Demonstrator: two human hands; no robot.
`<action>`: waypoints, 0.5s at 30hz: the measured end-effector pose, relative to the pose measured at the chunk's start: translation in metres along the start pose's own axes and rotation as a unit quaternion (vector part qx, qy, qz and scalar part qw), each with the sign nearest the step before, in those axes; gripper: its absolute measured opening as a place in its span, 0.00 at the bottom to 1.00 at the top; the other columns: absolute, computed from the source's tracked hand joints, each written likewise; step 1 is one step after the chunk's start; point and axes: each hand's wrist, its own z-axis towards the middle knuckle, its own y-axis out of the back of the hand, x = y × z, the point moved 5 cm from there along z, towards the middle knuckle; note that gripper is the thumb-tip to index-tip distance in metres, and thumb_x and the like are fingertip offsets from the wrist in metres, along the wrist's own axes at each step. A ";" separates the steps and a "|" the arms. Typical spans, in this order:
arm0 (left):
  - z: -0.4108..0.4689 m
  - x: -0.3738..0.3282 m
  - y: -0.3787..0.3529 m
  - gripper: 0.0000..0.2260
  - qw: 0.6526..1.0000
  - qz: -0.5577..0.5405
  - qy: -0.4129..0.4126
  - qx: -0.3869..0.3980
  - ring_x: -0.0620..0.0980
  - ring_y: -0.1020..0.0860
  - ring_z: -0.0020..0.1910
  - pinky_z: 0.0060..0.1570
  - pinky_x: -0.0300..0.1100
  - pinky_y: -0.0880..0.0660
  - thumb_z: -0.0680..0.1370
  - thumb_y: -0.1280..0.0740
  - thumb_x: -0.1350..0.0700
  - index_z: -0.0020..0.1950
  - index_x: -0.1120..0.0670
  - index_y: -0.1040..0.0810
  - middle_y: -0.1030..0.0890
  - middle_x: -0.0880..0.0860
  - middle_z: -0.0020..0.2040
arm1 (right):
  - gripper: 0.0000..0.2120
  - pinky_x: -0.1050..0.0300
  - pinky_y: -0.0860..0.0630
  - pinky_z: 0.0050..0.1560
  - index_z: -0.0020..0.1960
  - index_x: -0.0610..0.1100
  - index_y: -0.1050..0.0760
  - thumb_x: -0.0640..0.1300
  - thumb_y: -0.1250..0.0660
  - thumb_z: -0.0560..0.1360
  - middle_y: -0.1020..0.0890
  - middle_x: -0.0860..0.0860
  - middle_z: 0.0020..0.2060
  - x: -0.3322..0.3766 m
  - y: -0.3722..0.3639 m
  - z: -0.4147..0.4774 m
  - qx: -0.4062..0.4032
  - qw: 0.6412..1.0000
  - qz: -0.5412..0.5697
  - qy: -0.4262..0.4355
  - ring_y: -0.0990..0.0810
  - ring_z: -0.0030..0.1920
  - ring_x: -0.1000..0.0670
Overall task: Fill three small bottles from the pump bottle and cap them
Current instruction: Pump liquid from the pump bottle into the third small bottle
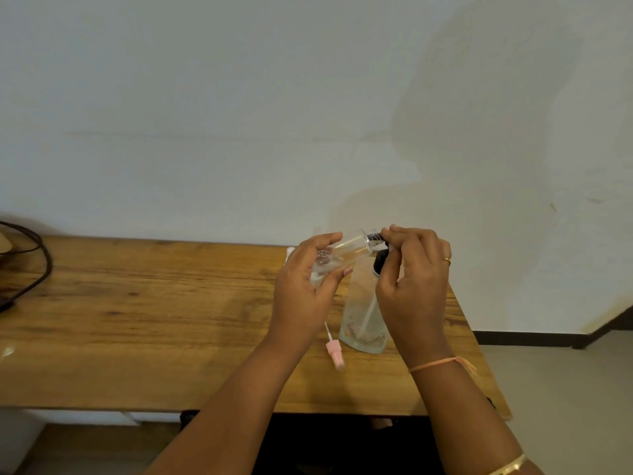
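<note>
My left hand holds a small clear bottle tilted on its side, its neck pointing right. My right hand pinches at the bottle's dark neck, just above the black pump head of the large clear pump bottle that stands on the wooden table. A pink spray cap with its dip tube lies loose on the table left of the pump bottle. Behind my left hand, parts of other small clear bottles show, mostly hidden.
A white wall rises directly behind the table. A black cable loops at the table's far left. The table's right edge is close to my right wrist, with floor beyond it.
</note>
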 end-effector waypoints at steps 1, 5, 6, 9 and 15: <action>0.000 0.000 0.000 0.22 1.000 0.001 -0.002 0.000 0.40 0.24 0.55 0.53 0.43 0.23 0.72 0.28 0.59 0.57 0.35 0.29 0.23 0.40 0.55 | 0.11 0.70 0.41 0.52 0.49 0.37 0.22 0.31 0.40 0.71 0.21 0.44 0.45 0.000 0.000 0.000 -0.004 1.000 -0.002 0.003 0.29 0.48 0.52; -0.001 0.002 0.002 0.24 1.000 0.012 -0.007 0.008 0.38 0.25 0.55 0.53 0.37 0.24 0.72 0.28 0.61 0.57 0.35 0.30 0.23 0.39 0.53 | 0.11 0.60 0.38 0.50 0.48 0.35 0.22 0.29 0.41 0.70 0.21 0.42 0.44 0.000 -0.004 -0.006 -0.015 1.000 -0.001 0.025 0.28 0.49 0.51; -0.001 0.003 0.002 0.23 1.000 0.015 -0.008 0.012 0.38 0.25 0.55 0.53 0.35 0.25 0.72 0.28 0.61 0.57 0.36 0.29 0.24 0.38 0.52 | 0.12 0.60 0.38 0.50 0.48 0.35 0.22 0.30 0.41 0.70 0.21 0.42 0.44 -0.002 -0.006 -0.008 -0.014 0.999 -0.001 0.030 0.28 0.49 0.51; -0.002 0.005 0.001 0.23 1.000 0.014 0.002 0.019 0.37 0.25 0.55 0.52 0.33 0.25 0.72 0.28 0.61 0.57 0.38 0.28 0.24 0.36 0.52 | 0.12 0.61 0.39 0.50 0.49 0.35 0.22 0.30 0.42 0.71 0.21 0.42 0.44 -0.007 -0.009 -0.009 -0.009 1.000 0.000 0.028 0.28 0.48 0.50; 0.000 0.002 0.001 0.23 1.000 0.013 -0.008 0.011 0.38 0.25 0.55 0.52 0.32 0.26 0.72 0.28 0.61 0.57 0.36 0.29 0.23 0.40 0.53 | 0.12 0.60 0.36 0.49 0.49 0.36 0.22 0.30 0.41 0.71 0.22 0.43 0.45 -0.001 -0.007 -0.007 -0.020 1.000 0.018 0.001 0.29 0.49 0.52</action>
